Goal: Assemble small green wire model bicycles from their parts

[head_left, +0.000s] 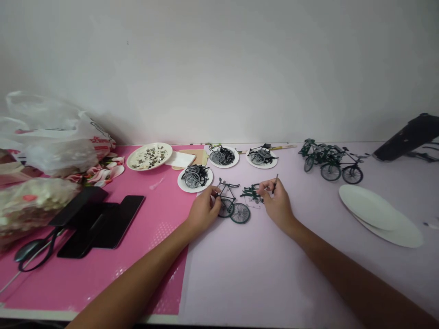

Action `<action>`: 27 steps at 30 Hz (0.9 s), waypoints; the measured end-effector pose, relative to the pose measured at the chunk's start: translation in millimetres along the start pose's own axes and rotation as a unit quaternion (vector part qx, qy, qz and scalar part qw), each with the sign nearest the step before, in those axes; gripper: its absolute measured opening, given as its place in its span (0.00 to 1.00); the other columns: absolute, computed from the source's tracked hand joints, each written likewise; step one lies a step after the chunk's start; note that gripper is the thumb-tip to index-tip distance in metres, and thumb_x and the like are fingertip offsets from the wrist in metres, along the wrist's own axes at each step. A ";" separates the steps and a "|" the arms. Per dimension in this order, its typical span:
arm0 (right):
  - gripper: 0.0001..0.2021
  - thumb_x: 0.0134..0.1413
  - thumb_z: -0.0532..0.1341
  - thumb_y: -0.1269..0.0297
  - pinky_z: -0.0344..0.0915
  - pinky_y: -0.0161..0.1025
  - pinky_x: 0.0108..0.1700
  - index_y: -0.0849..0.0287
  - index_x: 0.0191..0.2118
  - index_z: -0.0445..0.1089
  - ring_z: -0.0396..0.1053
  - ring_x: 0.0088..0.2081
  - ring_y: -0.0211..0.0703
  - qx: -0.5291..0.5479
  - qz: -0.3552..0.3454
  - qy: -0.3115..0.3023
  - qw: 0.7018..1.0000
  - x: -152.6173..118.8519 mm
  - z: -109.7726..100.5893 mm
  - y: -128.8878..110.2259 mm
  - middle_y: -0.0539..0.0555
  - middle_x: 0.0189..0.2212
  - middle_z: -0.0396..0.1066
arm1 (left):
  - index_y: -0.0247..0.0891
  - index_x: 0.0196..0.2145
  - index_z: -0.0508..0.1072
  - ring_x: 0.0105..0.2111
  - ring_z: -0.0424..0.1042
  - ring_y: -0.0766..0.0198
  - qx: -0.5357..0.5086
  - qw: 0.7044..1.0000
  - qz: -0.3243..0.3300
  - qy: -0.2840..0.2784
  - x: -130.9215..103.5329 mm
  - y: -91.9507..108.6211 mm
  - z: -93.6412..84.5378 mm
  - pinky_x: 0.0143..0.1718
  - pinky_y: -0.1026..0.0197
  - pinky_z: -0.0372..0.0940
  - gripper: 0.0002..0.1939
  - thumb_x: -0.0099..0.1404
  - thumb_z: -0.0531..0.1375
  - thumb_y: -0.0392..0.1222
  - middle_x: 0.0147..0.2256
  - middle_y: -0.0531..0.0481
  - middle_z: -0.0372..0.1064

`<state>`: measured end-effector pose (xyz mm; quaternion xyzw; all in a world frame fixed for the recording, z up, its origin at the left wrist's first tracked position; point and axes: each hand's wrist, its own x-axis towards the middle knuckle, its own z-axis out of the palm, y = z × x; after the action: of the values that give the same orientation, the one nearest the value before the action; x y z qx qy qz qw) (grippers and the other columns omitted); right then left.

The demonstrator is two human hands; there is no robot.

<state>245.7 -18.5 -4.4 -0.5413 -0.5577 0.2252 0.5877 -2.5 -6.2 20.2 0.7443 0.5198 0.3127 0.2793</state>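
My left hand (206, 208) is closed on a dark green miniature bicycle (226, 194), gripping it at its left side. A wheel with a dark green rim (240, 213) is at the right of this bicycle, low on the white surface. My right hand (277, 203) is closed in a pinch around a thin dark stick-like tool (276, 180) that points upward. Beside its fingertips are small green bicycle parts (252, 192), partly hidden by the hand. A thin pale wire-like piece (252, 207) lies just below them.
Small plates (181, 185) of dark wheels and parts stand behind my hands. Several miniature bicycles (331, 171) stand at back right, near white oval plates (370, 210). On the pink left side are a bowl of small pieces (132, 163), black phone-like slabs (120, 224) and plastic bags (51, 132).
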 end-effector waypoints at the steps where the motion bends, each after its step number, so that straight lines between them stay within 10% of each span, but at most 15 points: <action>1: 0.17 0.62 0.63 0.57 0.68 0.44 0.39 0.50 0.35 0.50 0.69 0.34 0.45 0.010 0.003 -0.009 1.000 -0.7 -0.4 -0.4 0.48 0.30 0.70 | 0.38 0.48 0.70 0.27 0.71 0.61 -0.003 1.000 0.003 0.001 -0.3 0.1 -0.6 0.32 0.59 0.62 0.12 0.72 0.53 0.44 0.31 0.51 0.74; 6: 0.16 0.68 0.59 0.52 0.68 0.44 0.38 0.50 0.34 0.51 0.69 0.30 0.45 0.023 0.002 -0.026 0.999 -3.3 0.7 0.7 0.47 0.26 0.68 | 0.39 0.47 0.71 0.39 0.76 0.55 -0.035 0.999 0.024 0.009 -1.3 0.0 -3.5 0.43 0.54 0.66 0.20 0.78 0.45 0.52 0.38 0.45 0.77; 12: 0.19 0.55 0.67 0.61 0.68 0.46 0.44 0.50 0.35 0.51 0.71 0.36 0.47 -0.005 0.012 0.014 1.000 0.5 2.2 -0.2 0.49 0.31 0.73 | 0.38 0.47 0.70 0.39 0.75 0.55 -0.043 0.999 0.026 0.015 -0.5 0.8 -4.0 0.43 0.54 0.66 0.22 0.78 0.43 0.55 0.37 0.45 0.76; 27: 0.20 0.67 0.61 0.46 0.69 0.45 0.41 0.50 0.34 0.52 0.74 0.36 0.47 0.022 0.001 0.017 1.000 1.2 -0.9 0.3 0.49 0.30 0.69 | 0.39 0.45 0.70 0.35 0.73 0.57 0.000 1.000 0.007 0.028 -0.3 2.4 -1.2 0.43 0.53 0.66 0.19 0.77 0.47 0.55 0.44 0.44 0.74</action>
<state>247.0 -17.7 -4.0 -0.5326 -0.5417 0.2285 0.6089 -2.1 -7.1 22.7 0.7388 0.5225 0.3350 0.2626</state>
